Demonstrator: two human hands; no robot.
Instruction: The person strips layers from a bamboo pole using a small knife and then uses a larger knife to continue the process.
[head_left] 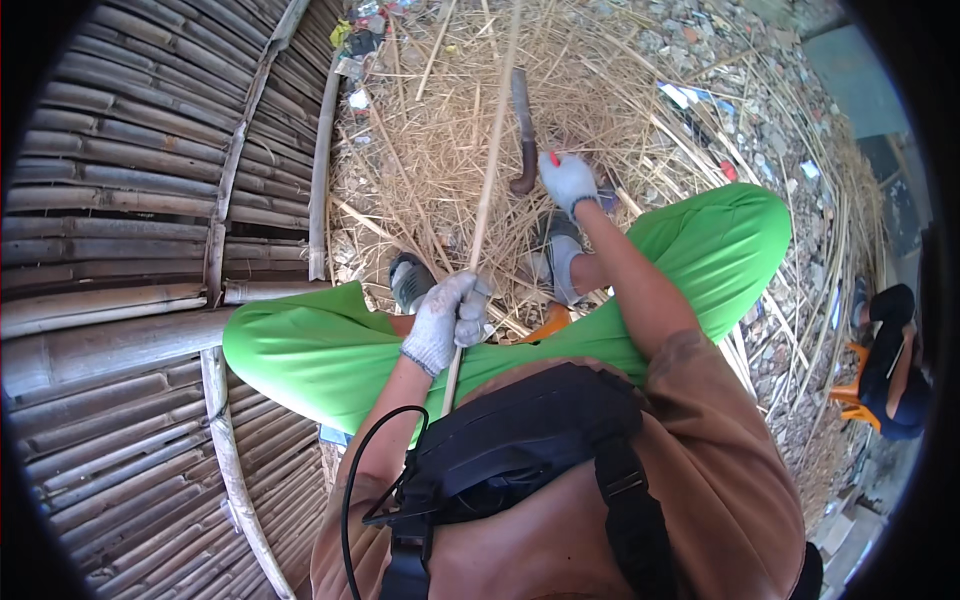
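Left hand point(447, 322), gloved, fist closed round a thin bamboo strip point(487, 190) just above the green-trousered knees; strip runs up and away over the straw pile point(440, 150). Right hand point(567, 181), gloved, farther out, gripping handle of a machete point(522, 125), blade pointing away over the straw. Bamboo-pole wall point(130, 200) at left.

Gloved left hand point(447, 320) grips a bamboo strip point(489, 180) — right hand point(567, 181) holds a machete point(523, 130).

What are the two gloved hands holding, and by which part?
Left hand grips a thin bamboo strip near its lower end. Right hand holds a curved knife by its handle end.
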